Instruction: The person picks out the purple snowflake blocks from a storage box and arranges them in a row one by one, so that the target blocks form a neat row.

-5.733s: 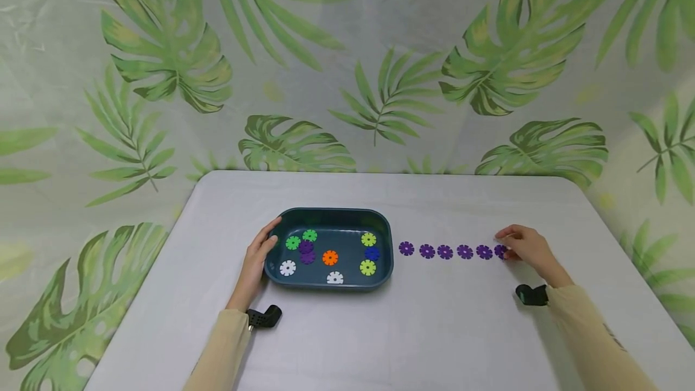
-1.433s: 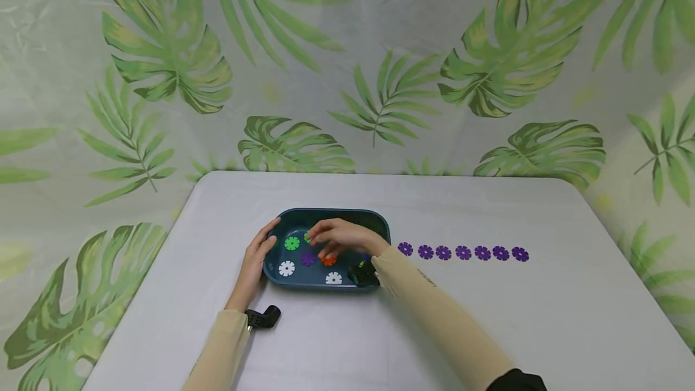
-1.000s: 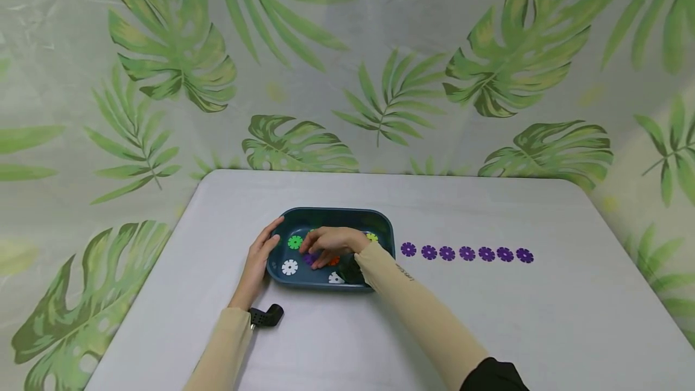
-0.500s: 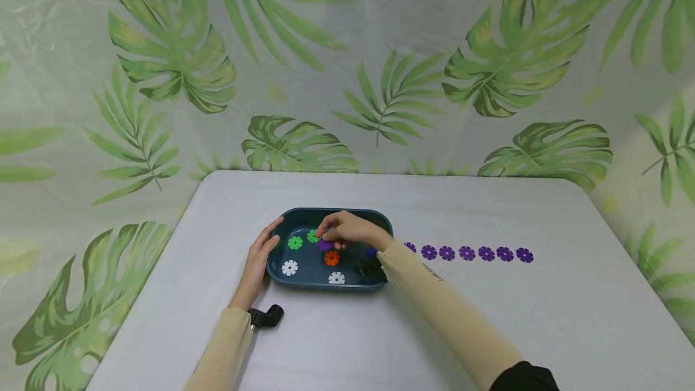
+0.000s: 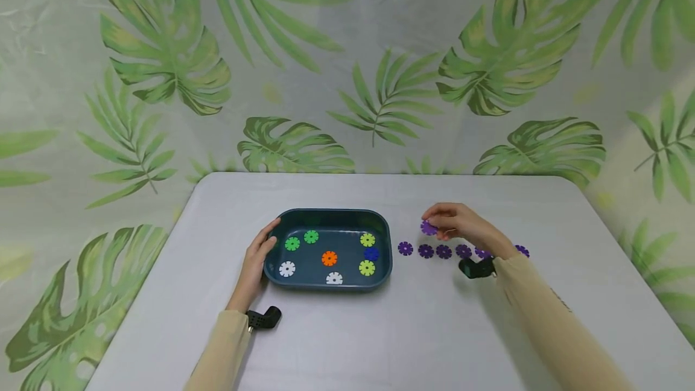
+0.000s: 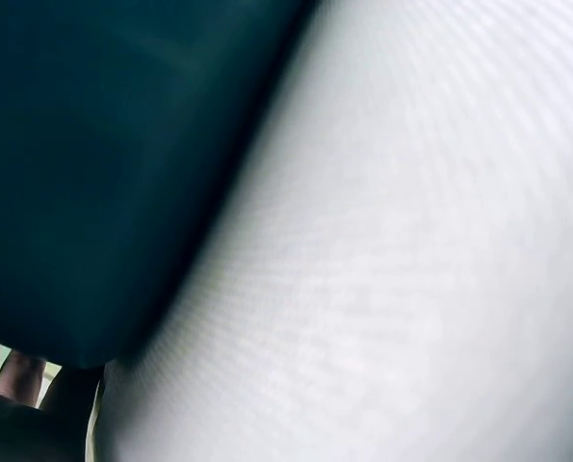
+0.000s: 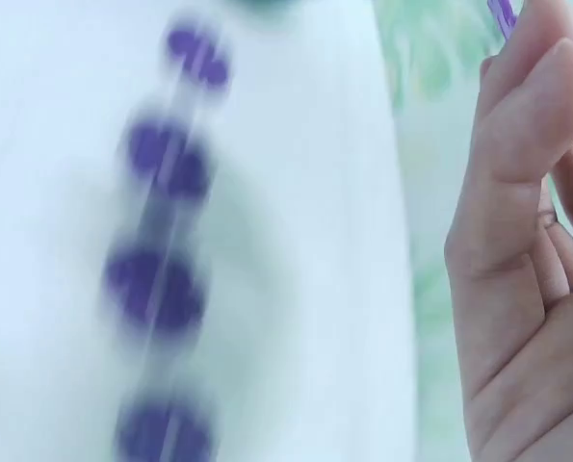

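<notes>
My right hand (image 5: pixel 461 222) pinches a purple notched plastic disc (image 5: pixel 428 227) between thumb and fingertips, raised over a row of similar discs. In the right wrist view only the disc's edge (image 7: pixel 503 15) shows above the fingers (image 7: pixel 517 144). That row of purple discs (image 5: pixel 443 251) runs rightward from beside the tray, partly covered by my right hand and wrist. At the left end of the dark teal tray (image 5: pixel 328 287), my left hand (image 5: pixel 254 261) grips the rim. The left wrist view has the tray's wall (image 6: pixel 93 173) close up, with dim fingers (image 6: pixel 18 377) at its lower corner.
Inside the tray lie two green discs (image 5: pixel 292 244), two white ones (image 5: pixel 287 268), two yellow-green ones (image 5: pixel 367 239), an orange disc (image 5: pixel 329 258) and a blue disc (image 5: pixel 371 253). A white cloth covers the table (image 5: pixel 347 343). A leaf-print curtain (image 5: pixel 391 77) hangs behind it.
My right hand has picked a purple disc out of the tray and carried it right, over the row. The row gained a disc at its right end earlier. My left hand stays at the tray.
</notes>
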### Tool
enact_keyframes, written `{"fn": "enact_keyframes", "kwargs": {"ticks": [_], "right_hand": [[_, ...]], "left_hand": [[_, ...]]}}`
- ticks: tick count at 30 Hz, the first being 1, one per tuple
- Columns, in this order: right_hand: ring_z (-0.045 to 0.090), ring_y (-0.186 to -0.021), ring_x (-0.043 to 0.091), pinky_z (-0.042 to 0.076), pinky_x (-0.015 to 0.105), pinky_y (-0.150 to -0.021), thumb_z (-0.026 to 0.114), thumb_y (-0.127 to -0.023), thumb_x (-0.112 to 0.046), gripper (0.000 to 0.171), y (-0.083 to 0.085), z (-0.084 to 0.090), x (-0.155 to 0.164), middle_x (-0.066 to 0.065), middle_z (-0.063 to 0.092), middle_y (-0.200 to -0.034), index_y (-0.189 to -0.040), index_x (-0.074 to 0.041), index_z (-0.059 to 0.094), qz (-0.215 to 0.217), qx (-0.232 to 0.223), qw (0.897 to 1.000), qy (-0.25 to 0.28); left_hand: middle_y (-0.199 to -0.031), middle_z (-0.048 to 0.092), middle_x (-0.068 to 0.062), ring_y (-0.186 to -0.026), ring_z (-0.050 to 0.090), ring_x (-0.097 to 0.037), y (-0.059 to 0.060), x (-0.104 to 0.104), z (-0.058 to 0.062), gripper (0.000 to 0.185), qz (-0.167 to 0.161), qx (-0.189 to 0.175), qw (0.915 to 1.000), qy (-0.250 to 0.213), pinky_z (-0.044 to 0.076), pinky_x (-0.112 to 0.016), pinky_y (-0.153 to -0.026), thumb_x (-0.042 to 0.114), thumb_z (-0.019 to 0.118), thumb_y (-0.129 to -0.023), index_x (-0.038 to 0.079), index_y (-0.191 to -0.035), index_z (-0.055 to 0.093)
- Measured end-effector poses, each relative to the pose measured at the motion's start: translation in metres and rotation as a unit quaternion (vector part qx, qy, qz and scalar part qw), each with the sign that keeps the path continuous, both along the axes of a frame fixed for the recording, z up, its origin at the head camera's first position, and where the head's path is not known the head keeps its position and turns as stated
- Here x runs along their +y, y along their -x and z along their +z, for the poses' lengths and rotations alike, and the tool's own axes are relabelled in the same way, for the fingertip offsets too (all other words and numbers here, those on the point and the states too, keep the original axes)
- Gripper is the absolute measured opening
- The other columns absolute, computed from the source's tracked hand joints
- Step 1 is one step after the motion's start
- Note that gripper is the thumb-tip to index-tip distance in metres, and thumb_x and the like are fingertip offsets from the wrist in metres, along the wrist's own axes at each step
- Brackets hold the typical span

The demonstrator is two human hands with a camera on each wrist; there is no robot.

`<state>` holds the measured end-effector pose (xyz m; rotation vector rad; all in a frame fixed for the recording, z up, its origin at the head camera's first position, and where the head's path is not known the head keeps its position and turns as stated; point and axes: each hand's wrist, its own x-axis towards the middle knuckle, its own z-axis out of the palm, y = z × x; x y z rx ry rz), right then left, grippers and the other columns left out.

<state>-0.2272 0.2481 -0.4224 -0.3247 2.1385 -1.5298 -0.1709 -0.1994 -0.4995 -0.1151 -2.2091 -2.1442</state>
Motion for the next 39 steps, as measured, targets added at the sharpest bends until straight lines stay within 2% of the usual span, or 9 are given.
{"fn": "enact_keyframes", "kwargs": {"ticks": [4,9,13,16,23,28,33,36,39], "right_hand": [[0.058,-0.074,0.019,0.053,0.034,-0.073,0.051,-0.101,-0.021,0.039,-0.013,-0.010,0.065,0.007,0.058,-0.093,-0.126,0.009,0.048,-0.048,-0.011,0.999,0.001],[0.060,-0.074,0.013,0.053,0.027,-0.070,0.051,-0.100,-0.018,0.020,-0.030,-0.022,0.135,-0.002,0.061,-0.094,-0.113,-0.009,0.064,-0.116,-0.014,0.993,0.023],[0.062,-0.074,0.012,0.054,0.025,-0.069,0.049,-0.100,-0.011,0.023,-0.046,-0.031,0.172,-0.009,0.064,-0.093,-0.102,-0.022,0.069,-0.168,-0.017,0.985,0.048],[0.062,-0.074,0.011,0.054,0.024,-0.067,0.048,-0.100,-0.008,0.024,-0.054,-0.039,0.186,-0.012,0.065,-0.092,-0.102,-0.018,0.070,-0.196,-0.016,0.980,0.034],[0.064,-0.070,0.011,0.055,0.027,-0.064,0.044,-0.101,-0.011,0.041,-0.060,-0.049,0.190,-0.004,0.064,-0.090,-0.124,0.023,0.043,-0.220,0.022,0.971,-0.095],[0.063,-0.069,0.011,0.055,0.027,-0.064,0.043,-0.102,-0.013,0.043,-0.063,-0.048,0.184,0.000,0.063,-0.093,-0.127,0.022,0.040,-0.241,0.038,0.961,-0.131],[0.061,-0.070,0.010,0.055,0.025,-0.064,0.043,-0.101,-0.013,0.041,-0.065,-0.043,0.167,-0.002,0.062,-0.093,-0.126,0.020,0.041,-0.256,0.081,0.956,-0.122],[0.062,-0.073,0.010,0.055,0.025,-0.065,0.044,-0.101,-0.014,0.039,-0.065,-0.035,0.148,0.009,0.060,-0.099,-0.126,0.017,0.044,-0.254,0.120,0.952,-0.121],[0.063,-0.082,0.020,0.055,0.032,-0.067,0.045,-0.101,-0.016,0.038,-0.064,-0.024,0.123,0.024,0.055,-0.108,-0.126,0.012,0.047,-0.242,0.193,0.936,-0.167]], "left_hand": [[-0.151,0.035,-0.001,-0.141,0.021,-0.015,-0.003,0.001,0.008,0.042,-0.006,-0.004,1.0000,-0.005,0.014,-0.040,-0.114,0.018,0.042,-0.103,0.012,-0.144,0.043],[-0.152,0.032,-0.006,-0.142,0.019,-0.018,-0.011,0.004,0.026,0.043,-0.013,-0.013,0.9997,-0.015,0.013,-0.041,-0.114,0.012,0.041,-0.103,0.006,-0.145,0.040],[-0.153,0.031,-0.007,-0.142,0.019,-0.018,-0.013,0.004,0.030,0.043,-0.013,-0.015,0.9997,-0.011,0.014,-0.040,-0.114,0.011,0.040,-0.103,0.005,-0.146,0.039],[-0.152,0.031,-0.007,-0.142,0.019,-0.018,-0.014,0.003,0.030,0.043,-0.013,-0.015,0.9997,-0.012,0.014,-0.040,-0.114,0.011,0.040,-0.103,0.005,-0.146,0.039],[-0.153,0.031,-0.007,-0.142,0.019,-0.018,-0.014,0.003,0.029,0.043,-0.012,-0.015,0.9997,-0.014,0.014,-0.039,-0.114,0.011,0.040,-0.103,0.005,-0.146,0.039],[-0.153,0.031,-0.007,-0.142,0.019,-0.019,-0.014,0.003,0.030,0.043,-0.013,-0.018,0.9997,-0.011,0.014,-0.040,-0.114,0.011,0.040,-0.103,0.005,-0.146,0.038],[-0.152,0.031,-0.011,-0.142,0.018,-0.024,-0.011,-0.004,0.031,0.043,-0.022,-0.017,0.9988,0.039,0.015,-0.043,-0.114,0.010,0.042,-0.103,0.003,-0.145,0.039],[-0.153,0.030,-0.011,-0.142,0.018,-0.026,-0.006,-0.010,0.028,0.044,-0.026,-0.007,0.9967,0.076,0.015,-0.047,-0.113,0.012,0.044,-0.102,0.006,-0.146,0.039],[-0.155,0.024,-0.010,-0.143,0.015,-0.027,-0.001,-0.010,0.031,0.047,-0.015,0.021,0.9894,0.143,0.015,-0.054,-0.111,0.016,0.048,-0.101,0.012,-0.147,0.039]]}}
